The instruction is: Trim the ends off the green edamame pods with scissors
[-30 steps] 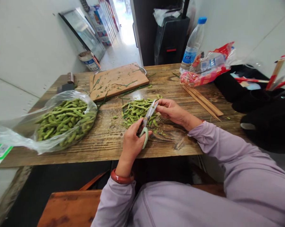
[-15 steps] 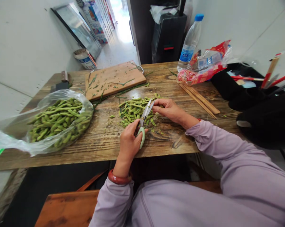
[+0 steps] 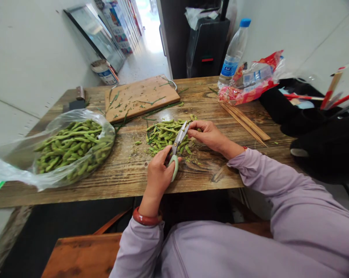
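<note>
My left hand (image 3: 160, 170) grips a pair of scissors (image 3: 175, 157) by their pale green handles. The blades stand a little apart and point up and away, over a pile of edamame pods (image 3: 161, 135) on the wooden table. My right hand (image 3: 207, 135) is closed in a pinch right at the blade tips. A bit of green shows between the blades by its fingertips; the pod in the pinch is mostly hidden by fingers and metal. Farther left, a clear plastic bag (image 3: 110, 131) lies open, filled with more edamame pods (image 3: 68, 148).
Behind the pile lies a wooden cutting board (image 3: 139, 96) scattered with green scraps. At the right are wooden sticks (image 3: 244, 121), a water bottle (image 3: 232, 58), a crumpled red wrapper (image 3: 252, 85) and a black holder (image 3: 302, 119) with pens. Small trimmings lie around the pile.
The view shifts very slightly. Both hands and the scissors keep nearly the same position, blades still a little apart.
</note>
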`<state>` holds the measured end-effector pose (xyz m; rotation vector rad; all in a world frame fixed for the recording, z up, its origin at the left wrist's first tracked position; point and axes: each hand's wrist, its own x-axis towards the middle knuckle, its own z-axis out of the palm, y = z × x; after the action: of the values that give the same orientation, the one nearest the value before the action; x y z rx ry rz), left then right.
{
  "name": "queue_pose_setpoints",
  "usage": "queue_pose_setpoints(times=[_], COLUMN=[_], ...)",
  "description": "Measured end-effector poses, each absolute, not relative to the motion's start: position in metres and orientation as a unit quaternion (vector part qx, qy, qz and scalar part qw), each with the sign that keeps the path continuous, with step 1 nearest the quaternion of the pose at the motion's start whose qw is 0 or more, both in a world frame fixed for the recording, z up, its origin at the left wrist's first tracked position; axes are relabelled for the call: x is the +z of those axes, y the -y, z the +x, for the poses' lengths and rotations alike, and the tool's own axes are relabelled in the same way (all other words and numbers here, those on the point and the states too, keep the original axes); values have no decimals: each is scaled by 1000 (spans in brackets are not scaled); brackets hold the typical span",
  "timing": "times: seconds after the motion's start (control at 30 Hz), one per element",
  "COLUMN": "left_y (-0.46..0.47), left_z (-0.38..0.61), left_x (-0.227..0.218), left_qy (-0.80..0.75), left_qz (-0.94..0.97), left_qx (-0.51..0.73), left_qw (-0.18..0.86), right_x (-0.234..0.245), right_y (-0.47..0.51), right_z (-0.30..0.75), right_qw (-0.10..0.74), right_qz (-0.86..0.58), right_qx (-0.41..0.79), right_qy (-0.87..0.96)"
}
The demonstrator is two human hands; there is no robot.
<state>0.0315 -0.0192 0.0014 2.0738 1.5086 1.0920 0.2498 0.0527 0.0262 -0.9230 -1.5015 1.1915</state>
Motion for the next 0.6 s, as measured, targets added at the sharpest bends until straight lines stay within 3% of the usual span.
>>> queue_pose_setpoints(times=[0.6], left_y=[18], left_z=[29], left_x=[0], left_qy=[-534], left_qz=[740], left_qx=[380], left_qw=[150], right_x=[19], right_y=[-52], right_z=[242], right_qw=[456], right_qz=[-366], right_qx=[480], right_qy=[654])
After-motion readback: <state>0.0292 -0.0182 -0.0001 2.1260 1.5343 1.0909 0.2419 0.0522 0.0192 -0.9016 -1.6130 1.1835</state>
